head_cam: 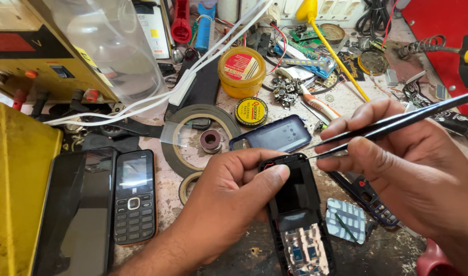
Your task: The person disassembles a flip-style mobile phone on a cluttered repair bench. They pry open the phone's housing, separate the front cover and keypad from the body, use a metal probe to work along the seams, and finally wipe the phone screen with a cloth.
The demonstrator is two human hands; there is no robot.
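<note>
Two phones are laid at the left: one smartphone (78,214) and one keypad phone (135,197). One opened phone frame (298,214) is gripped at centre by the left hand (229,199). One pair of tweezers (397,122), tips at the frame's top edge, is pinched in the right hand (402,163).

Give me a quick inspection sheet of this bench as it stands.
Surface: worn bench top, stained and crowded.
Job's things: opened phone, screen out, keypad contacts bare; black tweezers, tips at its top edge.
Clutter: keypad phone, smartphone, tape roll, yellow tin, blue back cover, rubber keypad.
Hands: left hand grips the opened phone; right hand pinches the tweezers.
Cables: white cable crosses the bench.
Surroundings: yellow power supply, soldering iron.
</note>
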